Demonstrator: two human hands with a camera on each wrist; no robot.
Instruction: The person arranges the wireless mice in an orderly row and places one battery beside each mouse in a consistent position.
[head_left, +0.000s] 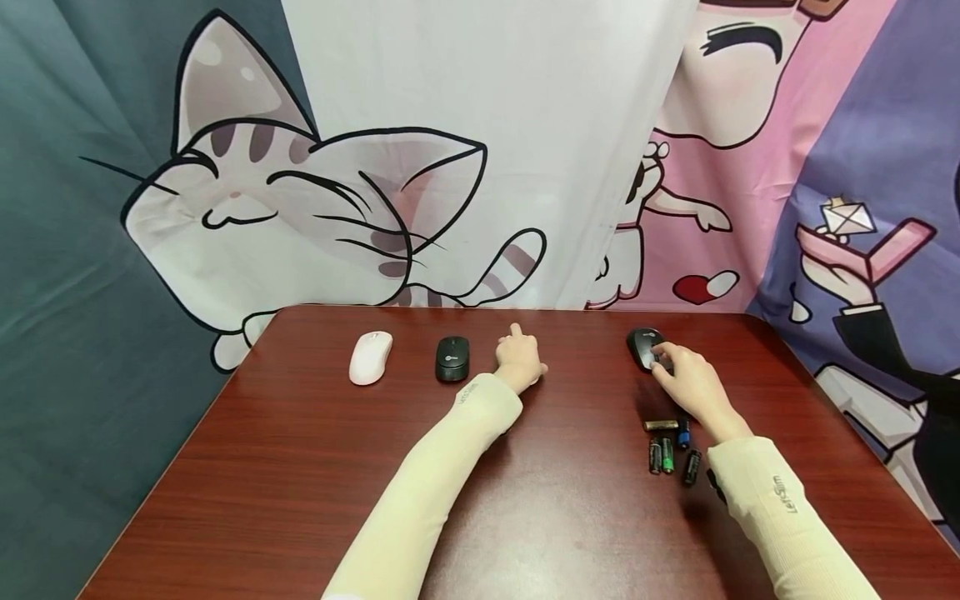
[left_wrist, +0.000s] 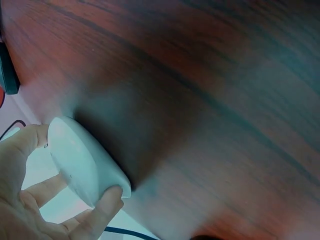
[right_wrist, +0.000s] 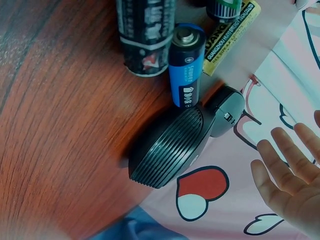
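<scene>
My left hand [head_left: 519, 357] rests at the table's back edge. In the left wrist view its curled fingers and thumb grip a white computer mouse [left_wrist: 82, 160], which the hand hides in the head view. At the right, my right hand [head_left: 692, 383] reaches over a black computer mouse [head_left: 643, 345], fingertips by its right side. The right wrist view has those fingers [right_wrist: 280, 175] extended, apart from a black mouse with a ridged side [right_wrist: 170, 145]. Behind it shows a rounded dark part with a logo [right_wrist: 227, 112]; I cannot tell whether this is separate.
Another white mouse [head_left: 371, 357] and a black mouse [head_left: 452, 358] lie left of my left hand. Several batteries lie below my right hand, among them a gold one [head_left: 661, 426], a blue one [head_left: 683, 432] and a green one [head_left: 667, 456]. Cartoon curtains [head_left: 487, 83] hang behind the table.
</scene>
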